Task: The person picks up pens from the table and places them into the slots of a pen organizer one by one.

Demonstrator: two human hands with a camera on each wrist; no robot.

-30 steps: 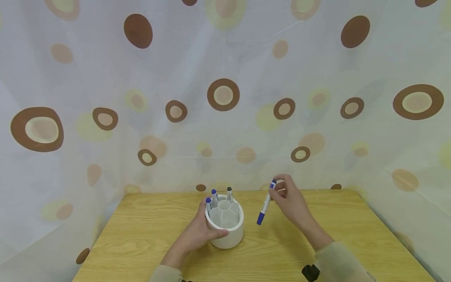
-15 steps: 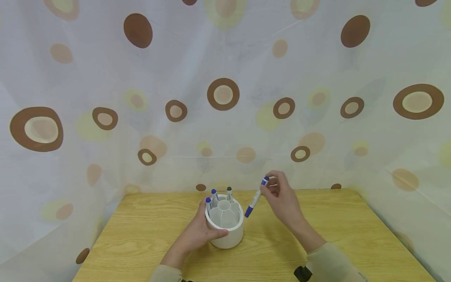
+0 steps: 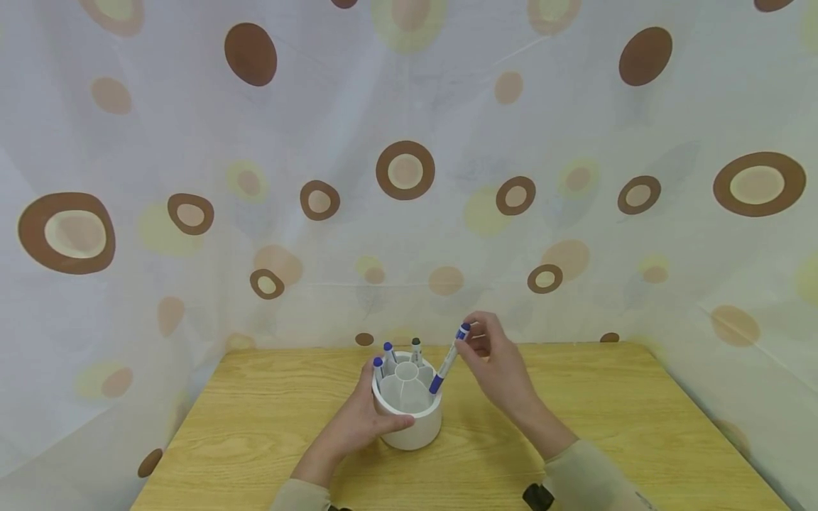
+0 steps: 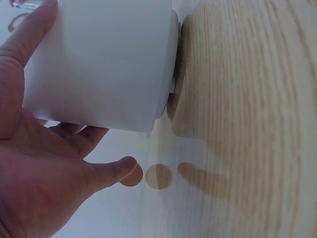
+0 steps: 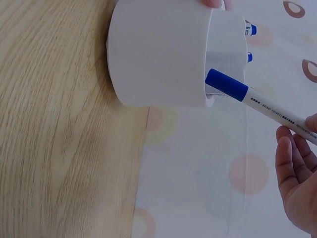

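Observation:
A round white pen holder (image 3: 412, 431) with several compartments stands on the table. My left hand (image 3: 358, 420) grips its left side, thumb along the front; the left wrist view shows the fingers round the white wall (image 4: 104, 59). Between thumb and fingers my right hand (image 3: 501, 369) pinches a white marker (image 3: 449, 360) near its upper end. The marker tilts, its blue cap (image 5: 227, 84) pointing down at the holder's right rim. Whether the cap touches the rim I cannot tell. Two blue-tipped markers (image 3: 388, 350) and one dark-tipped marker (image 3: 417, 349) stand in the back and left compartments.
The wood-grained table (image 3: 255, 426) reaches back to a pale curtain (image 3: 409, 241) printed with brown and yellow dots. More of this curtain hangs on both sides. A black strap piece (image 3: 538, 497) sits by the right sleeve.
My right hand has moved left with the marker, bringing its blue cap from beside the holder to over its right rim. The marker leans more. The left hand and holder stay put.

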